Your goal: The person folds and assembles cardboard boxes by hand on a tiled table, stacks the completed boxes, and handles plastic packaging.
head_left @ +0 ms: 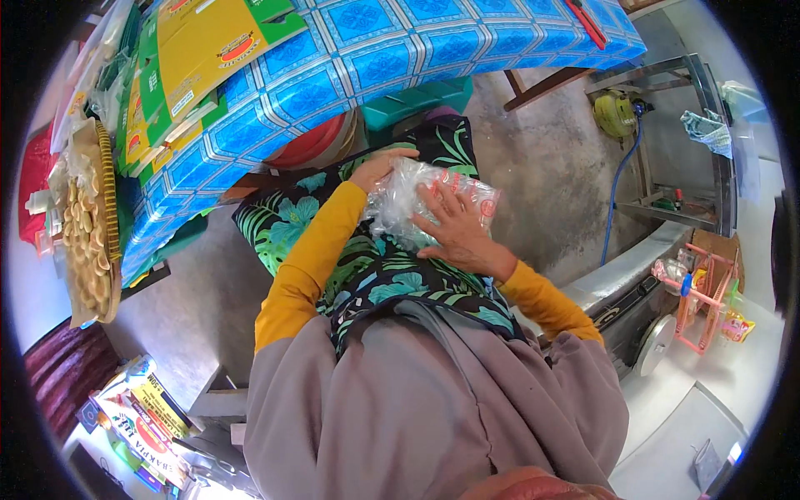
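A grey-mauve garment [375,400] fills the nearest part of the view, with mustard sleeves [304,258] reaching forward on either side. Beyond its hem, a black cloth [392,287] printed with green leaves and turquoise flowers spreads over the lap. On the far part of this cloth, between the two hands, lies crinkled clear plastic packaging [398,200] with red print toward its right end.

The right hand [457,232] rests palm down on the plastic, its fingers spread wide and pressed flat rather than curled. The left hand [382,169] is at the upper left edge of the packaging, fingers stretched along it toward the right; whether they pinch the plastic cannot be told, since their undersides are hidden.

Farther out, a red bucket [312,143] and a teal crate [400,108] stand under the tabletop [375,71], which has a blue tile-patterned covering. Green and yellow cardboard boxes [204,54] lie stacked on its left part, and a red-handled tool [588,25] lies near its right end. At far left, a woven tray [111,208] carries rows of small round pastries [82,229]. To the right, beyond bare concrete floor [533,158], a yellow-green gas cylinder [615,115] with a blue hose [617,196] sits by a metal stand [722,187].
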{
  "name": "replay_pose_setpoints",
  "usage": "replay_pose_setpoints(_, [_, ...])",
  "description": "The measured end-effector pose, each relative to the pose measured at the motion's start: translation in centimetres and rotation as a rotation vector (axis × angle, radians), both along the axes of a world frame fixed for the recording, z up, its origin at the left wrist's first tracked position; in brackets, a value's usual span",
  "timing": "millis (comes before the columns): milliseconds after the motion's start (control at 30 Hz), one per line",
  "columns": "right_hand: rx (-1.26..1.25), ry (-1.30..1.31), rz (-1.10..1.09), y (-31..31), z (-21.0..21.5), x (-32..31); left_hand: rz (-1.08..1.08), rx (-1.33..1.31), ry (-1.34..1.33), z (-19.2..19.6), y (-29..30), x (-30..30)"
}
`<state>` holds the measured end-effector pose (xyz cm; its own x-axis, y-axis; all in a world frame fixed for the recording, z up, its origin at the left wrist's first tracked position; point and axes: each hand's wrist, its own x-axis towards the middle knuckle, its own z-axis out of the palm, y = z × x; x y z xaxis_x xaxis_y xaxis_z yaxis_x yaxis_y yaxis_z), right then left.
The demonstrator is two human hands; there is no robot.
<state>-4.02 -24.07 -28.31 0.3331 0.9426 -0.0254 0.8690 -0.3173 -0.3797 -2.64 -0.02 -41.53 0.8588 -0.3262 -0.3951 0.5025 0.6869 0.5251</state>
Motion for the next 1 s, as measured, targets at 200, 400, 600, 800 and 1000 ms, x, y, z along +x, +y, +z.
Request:
replay_pose_setpoints(200, [-0.05, -0.088, -0.066, -0.6, -3.4, -0.3, 0.168, -0.2, 0.244, 4.1, -1.7, -5.0])
replay_pose_setpoints(400, [-0.095, -0.116, 0.054, -0.1, -4.2, -0.6, 0.128, 1.131, -0.124, 1.7, -7.1, -5.8])
replay_pose_setpoints(600, [-0.103, -0.114, 0.095, -0.8, -4.6, 0.0, 0.296, 1.09, -0.069, -1.6, -6.2, -8.4])
replay_pose_setpoints(800, [0.083, 0.381, -0.153, -2.2, -4.3, 4.9, 0.244, 1.005, -0.146, 3.3, -5.3, -9.0])
replay_pose_setpoints(1000, [0.121, 0.473, -0.186, 1.3, 2.1, 11.0, 0.098, 0.902, -0.832, 9.2, -2.1, -6.2])
